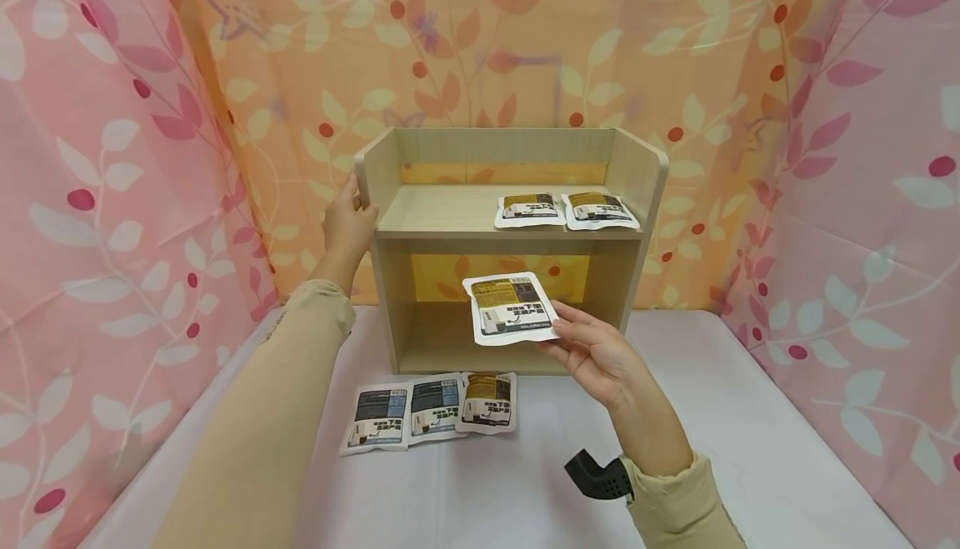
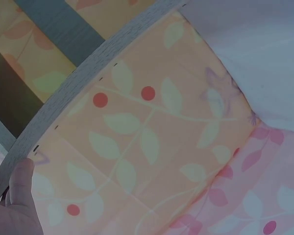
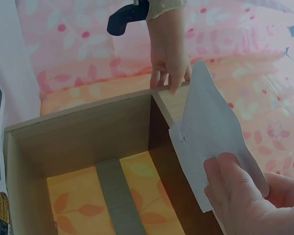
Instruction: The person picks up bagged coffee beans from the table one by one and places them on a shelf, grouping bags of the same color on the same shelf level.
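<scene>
My right hand [image 1: 596, 353] pinches a white packet with a gold-and-brown label [image 1: 512, 309] by its right edge, thumb on top and fingers beneath. The packet is in the air before the lower compartment of a small two-tier wooden shelf [image 1: 510, 236]. In the right wrist view the plain white back of the packet [image 3: 210, 127] faces the camera, with the fingers spread on it. My left hand [image 1: 351, 224] grips the shelf's left side panel. The left wrist view has its thumb [image 2: 22, 183] against the panel's edge [image 2: 63, 100].
Two gold-labelled packets [image 1: 529, 210] lie side by side at the right of the upper tier. On the white tablecloth [image 1: 465, 491] in front of the shelf, two blue-labelled packets [image 1: 377, 417] and one gold-labelled packet [image 1: 487, 403] form an overlapping row. Patterned curtains [image 1: 105, 199] surround the table.
</scene>
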`<state>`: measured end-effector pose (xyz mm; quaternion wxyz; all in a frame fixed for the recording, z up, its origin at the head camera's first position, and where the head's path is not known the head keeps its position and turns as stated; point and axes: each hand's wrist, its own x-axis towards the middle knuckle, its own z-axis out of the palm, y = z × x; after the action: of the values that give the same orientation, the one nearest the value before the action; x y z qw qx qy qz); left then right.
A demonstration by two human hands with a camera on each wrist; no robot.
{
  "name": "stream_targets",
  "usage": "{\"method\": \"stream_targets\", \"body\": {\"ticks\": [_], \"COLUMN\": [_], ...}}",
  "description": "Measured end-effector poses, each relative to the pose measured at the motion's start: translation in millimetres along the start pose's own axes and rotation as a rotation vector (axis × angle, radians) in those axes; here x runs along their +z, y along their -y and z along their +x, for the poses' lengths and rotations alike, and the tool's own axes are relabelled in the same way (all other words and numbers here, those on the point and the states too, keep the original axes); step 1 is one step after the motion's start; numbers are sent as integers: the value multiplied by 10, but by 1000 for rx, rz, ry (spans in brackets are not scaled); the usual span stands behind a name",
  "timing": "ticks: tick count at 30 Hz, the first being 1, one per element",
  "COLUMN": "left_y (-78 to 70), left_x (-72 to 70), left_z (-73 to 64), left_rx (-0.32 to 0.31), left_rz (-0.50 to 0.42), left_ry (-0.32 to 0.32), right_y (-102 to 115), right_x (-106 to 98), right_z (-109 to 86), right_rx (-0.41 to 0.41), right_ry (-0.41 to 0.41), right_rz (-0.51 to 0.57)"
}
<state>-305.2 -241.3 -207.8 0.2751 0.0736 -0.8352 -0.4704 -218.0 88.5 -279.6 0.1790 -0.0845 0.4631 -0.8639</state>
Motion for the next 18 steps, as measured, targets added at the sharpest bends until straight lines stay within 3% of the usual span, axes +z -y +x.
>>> {"method": "stream_targets", "body": {"ticks": [18], "left_y": [-11], "left_x": [-14], "left_z": [-6], "left_rx": [-3], "left_rz": [9], "left_ry": [-1], "right_y": [176], "right_x": [162], "right_z": [-16], "right_rx": [-31], "right_ry": [57], "right_rz": [13]}}
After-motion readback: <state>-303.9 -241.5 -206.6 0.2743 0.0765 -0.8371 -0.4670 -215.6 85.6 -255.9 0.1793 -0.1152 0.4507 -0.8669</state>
